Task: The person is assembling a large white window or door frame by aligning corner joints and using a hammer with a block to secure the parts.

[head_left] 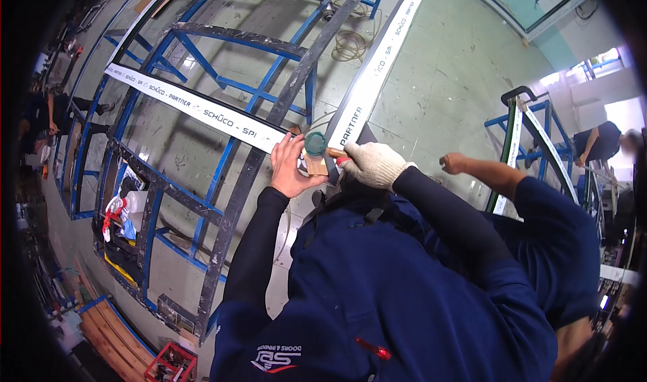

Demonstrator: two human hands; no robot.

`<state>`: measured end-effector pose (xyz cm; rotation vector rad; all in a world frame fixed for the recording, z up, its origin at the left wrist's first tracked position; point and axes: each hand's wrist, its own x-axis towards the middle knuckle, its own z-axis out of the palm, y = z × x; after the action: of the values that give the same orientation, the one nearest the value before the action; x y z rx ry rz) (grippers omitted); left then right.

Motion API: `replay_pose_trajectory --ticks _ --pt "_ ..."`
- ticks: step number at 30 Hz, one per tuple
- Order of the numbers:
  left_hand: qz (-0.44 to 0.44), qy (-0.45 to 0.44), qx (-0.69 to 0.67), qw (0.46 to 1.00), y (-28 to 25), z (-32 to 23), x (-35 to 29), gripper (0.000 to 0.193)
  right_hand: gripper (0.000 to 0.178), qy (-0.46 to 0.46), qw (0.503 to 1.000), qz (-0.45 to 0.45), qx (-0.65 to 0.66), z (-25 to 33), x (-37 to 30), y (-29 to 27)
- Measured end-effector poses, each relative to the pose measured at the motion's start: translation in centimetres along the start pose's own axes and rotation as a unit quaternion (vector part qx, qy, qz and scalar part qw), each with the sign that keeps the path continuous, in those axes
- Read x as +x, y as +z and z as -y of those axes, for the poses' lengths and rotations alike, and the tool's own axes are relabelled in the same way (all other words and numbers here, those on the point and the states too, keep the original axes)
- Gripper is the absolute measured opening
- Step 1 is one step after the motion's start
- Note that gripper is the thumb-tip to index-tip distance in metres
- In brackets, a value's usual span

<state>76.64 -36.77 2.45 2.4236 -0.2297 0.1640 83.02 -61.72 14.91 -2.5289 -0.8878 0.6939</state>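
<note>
My bare left hand [288, 163] has its thumb and fingers around a small pale wooden block [315, 166], held against the near corner of a window or door frame. White printed protective film covers the frame's profiles [195, 106]. Right above the block is the round green head of a mallet [315, 143]; whether the two touch, I cannot tell. Its wooden handle runs into my right hand [372, 165], which wears a cream knitted glove and is closed round it. The head hides part of the frame corner.
The frame rests on a blue steel trestle [232, 180] with dark padded rails. A co-worker's bare forearm [492, 171] reaches in close on my right. A coiled hose [349, 46] lies on the floor; a red crate [171, 363] stands lower left. Another person [596, 143] works at far right.
</note>
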Motion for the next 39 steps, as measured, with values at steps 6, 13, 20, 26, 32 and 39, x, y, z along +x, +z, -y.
replay_pose_trajectory --ticks 6,13,20,26,32,39 --pt "0.009 -0.015 -0.008 1.0 0.0 -0.1 0.1 0.102 0.04 -0.014 0.999 -0.039 -0.01 0.0 -0.4 -0.1" --pt "0.06 -0.055 0.012 0.997 -0.7 -0.3 0.4 0.099 0.03 -0.13 0.949 -0.234 0.168 6.2 -3.2 -5.9" --pt "-0.003 -0.02 -0.005 1.0 0.6 0.5 0.2 0.101 0.042 0.058 0.998 -0.021 -0.028 1.3 -0.8 1.0" --pt "-0.025 -0.048 -0.069 0.996 0.1 -1.2 -0.2 0.094 0.05 0.143 0.975 -0.106 0.134 -1.5 -2.3 -1.9" --pt "-0.022 -0.025 -0.252 0.967 3.3 -10.3 -0.9 0.097 0.054 0.123 0.948 -0.088 0.279 -1.0 -3.7 -1.4" --pt "-0.238 -0.269 -0.083 0.929 6.2 -5.0 -3.0 0.104 0.051 0.123 0.973 -0.079 0.177 -5.0 -2.8 -2.5"
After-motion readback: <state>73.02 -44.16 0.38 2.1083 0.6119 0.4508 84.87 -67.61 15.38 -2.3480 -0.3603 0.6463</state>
